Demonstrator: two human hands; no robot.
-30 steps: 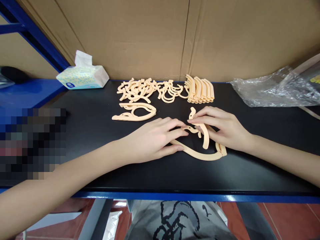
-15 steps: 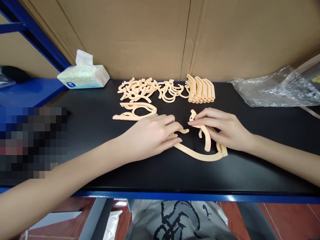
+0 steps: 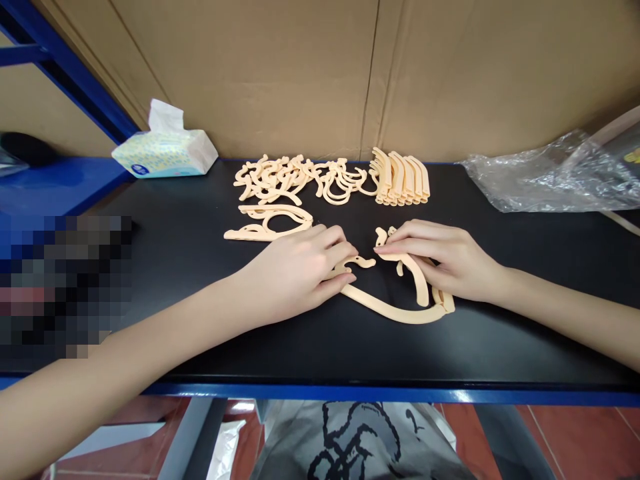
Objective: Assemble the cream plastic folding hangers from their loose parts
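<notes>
My left hand [image 3: 315,267] is closed on one end of a peach plastic folding hanger [image 3: 395,312], whose long arm curves along the table toward the right. A small hooked tip [image 3: 365,263] pokes out past my left fingers. My right hand [image 3: 440,260] pinches a short curved hanger piece [image 3: 416,280] between thumb and fingers, above the hanger's right end. Small knobbed ends show past its fingertips; how these join is hidden by the hand. A folded hanger [image 3: 270,233] lies beyond my left hand.
At the back lie a heap of curved hooks [image 3: 275,177], several ring-like pieces [image 3: 340,190] and a stack of hanger arms [image 3: 403,180]. A tissue pack [image 3: 167,153] stands back left, a clear plastic bag [image 3: 545,177] back right. A blue edge [image 3: 375,393] runs along the table's front.
The curved piece in my right hand has turned slightly, its lower end shifting right and its upper knobbed end dropping. My left hand has moved slightly left, still gripping the hanger.
</notes>
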